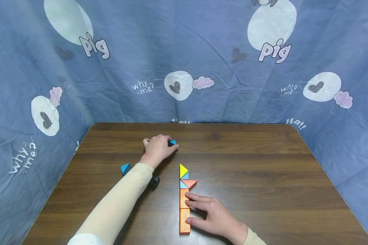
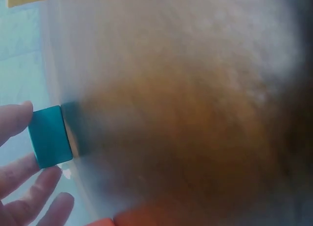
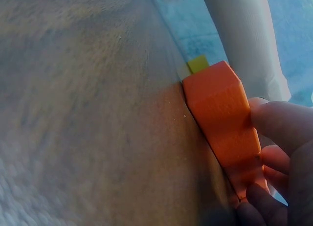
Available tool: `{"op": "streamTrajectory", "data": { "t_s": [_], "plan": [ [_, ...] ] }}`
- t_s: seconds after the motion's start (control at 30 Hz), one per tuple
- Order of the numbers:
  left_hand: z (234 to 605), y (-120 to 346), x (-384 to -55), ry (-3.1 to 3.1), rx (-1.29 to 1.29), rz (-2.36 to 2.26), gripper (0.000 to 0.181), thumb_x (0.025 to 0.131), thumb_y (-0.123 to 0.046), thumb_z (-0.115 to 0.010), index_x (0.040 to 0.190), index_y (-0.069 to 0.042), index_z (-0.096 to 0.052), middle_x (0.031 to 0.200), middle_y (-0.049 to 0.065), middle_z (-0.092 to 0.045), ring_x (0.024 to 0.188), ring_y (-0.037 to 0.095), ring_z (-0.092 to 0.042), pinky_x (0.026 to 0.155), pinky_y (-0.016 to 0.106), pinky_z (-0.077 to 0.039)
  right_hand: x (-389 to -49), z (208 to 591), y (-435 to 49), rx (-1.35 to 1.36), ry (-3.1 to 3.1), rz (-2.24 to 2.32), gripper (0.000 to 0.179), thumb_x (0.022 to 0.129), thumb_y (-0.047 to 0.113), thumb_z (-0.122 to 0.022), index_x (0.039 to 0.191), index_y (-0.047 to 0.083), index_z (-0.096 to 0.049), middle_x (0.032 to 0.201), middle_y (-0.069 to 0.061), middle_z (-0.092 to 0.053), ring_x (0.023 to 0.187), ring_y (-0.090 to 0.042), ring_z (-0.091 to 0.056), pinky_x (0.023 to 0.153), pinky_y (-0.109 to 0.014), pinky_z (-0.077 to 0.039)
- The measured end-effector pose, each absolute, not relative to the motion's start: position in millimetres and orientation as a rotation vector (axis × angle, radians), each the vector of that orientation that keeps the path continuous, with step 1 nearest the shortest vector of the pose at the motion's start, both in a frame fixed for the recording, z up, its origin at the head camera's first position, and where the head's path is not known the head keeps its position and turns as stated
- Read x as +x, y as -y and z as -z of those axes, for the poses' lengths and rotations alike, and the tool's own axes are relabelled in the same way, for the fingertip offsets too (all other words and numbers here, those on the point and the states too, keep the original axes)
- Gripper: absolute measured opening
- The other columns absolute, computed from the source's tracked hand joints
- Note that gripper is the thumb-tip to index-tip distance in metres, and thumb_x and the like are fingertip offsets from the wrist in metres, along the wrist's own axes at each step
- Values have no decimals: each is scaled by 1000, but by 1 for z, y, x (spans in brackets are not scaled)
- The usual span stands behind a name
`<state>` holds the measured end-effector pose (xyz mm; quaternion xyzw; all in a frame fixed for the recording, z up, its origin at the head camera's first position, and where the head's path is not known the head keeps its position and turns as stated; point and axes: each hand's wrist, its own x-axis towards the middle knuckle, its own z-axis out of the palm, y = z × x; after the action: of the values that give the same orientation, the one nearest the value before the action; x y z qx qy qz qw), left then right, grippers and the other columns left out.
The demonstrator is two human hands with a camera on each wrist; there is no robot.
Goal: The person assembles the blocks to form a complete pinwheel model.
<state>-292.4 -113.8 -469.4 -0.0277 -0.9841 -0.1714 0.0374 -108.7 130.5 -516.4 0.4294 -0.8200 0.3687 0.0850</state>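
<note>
At the far side of the table, my left hand (image 1: 157, 148) pinches a blue triangular block (image 1: 173, 142) between thumb and fingers. The left wrist view shows one flat face of that blue block (image 2: 51, 137). My right hand (image 1: 213, 214) rests its fingertips against the right side of two orange rectangular blocks (image 1: 185, 226) laid end to end. Beyond them, in the same line, come a light blue triangle (image 1: 182, 184), a coral triangle (image 1: 190, 183) jutting right, a second light blue triangle (image 1: 185, 176) and a yellow triangle (image 1: 183, 170).
Left of my left forearm (image 1: 122, 200) lies a loose blue block (image 1: 125, 168). A bit of something orange-red (image 1: 143, 155) peeks out beside the left wrist, mostly hidden. The brown wooden table (image 1: 263, 177) has a printed blue cloth (image 1: 202, 105) behind it and at both sides.
</note>
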Motion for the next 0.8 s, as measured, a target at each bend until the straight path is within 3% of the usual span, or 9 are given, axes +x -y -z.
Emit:
{"op": "streamTrajectory", "data": {
  "t_s": [0.3,0.53,0.8],
  "plan": [
    [464,119,-291,3023,-207,496,48,86,-51,-72,119,-16,-72,108,6,-70,94,30,-62,85,51,-38,-109,516,-130,1285,2428,-1096,46,90,39,-73,124,9,-70,137,-1,-59,122,-10,-56,95,-27,-48],
    [450,127,-277,2975,-319,632,46,87,-45,-73,120,-13,-72,109,3,-71,100,25,-63,88,45,-47,-108,516,-130,1284,2424,-1088,46,90,39,-73,124,9,-70,137,-1,-59,122,-10,-57,94,-27,-48],
    [437,133,-246,2930,-401,704,46,87,-47,-74,119,-13,-72,115,3,-69,108,26,-61,90,43,-48,-108,516,-130,1277,2440,-1087,46,90,40,-73,124,9,-70,137,-1,-59,122,-10,-56,94,-28,-49]
  ]
}}
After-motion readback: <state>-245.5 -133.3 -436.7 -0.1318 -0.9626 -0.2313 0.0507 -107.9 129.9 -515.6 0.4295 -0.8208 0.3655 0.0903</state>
